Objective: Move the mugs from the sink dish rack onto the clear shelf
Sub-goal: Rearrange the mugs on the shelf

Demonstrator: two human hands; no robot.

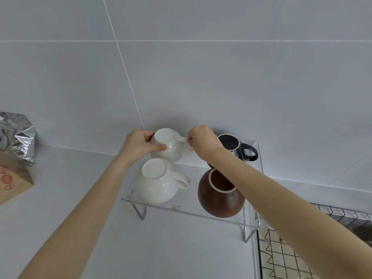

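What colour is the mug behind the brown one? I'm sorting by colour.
Black, with a pale rim, in the head view.

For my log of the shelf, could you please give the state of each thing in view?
Rear white ceramic mug: upside down, held by both hands.
Front white ceramic mug: upside down on clear acrylic shelf.
Brown round mug: upside down.
Black mug: upside down.
Left hand: gripping mug body.
Right hand: pinching handle.

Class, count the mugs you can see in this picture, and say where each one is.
4, all upside down on the clear shelf: back white mug held by both hands, front white mug, brown mug, black mug. The dish rack is only partly visible.
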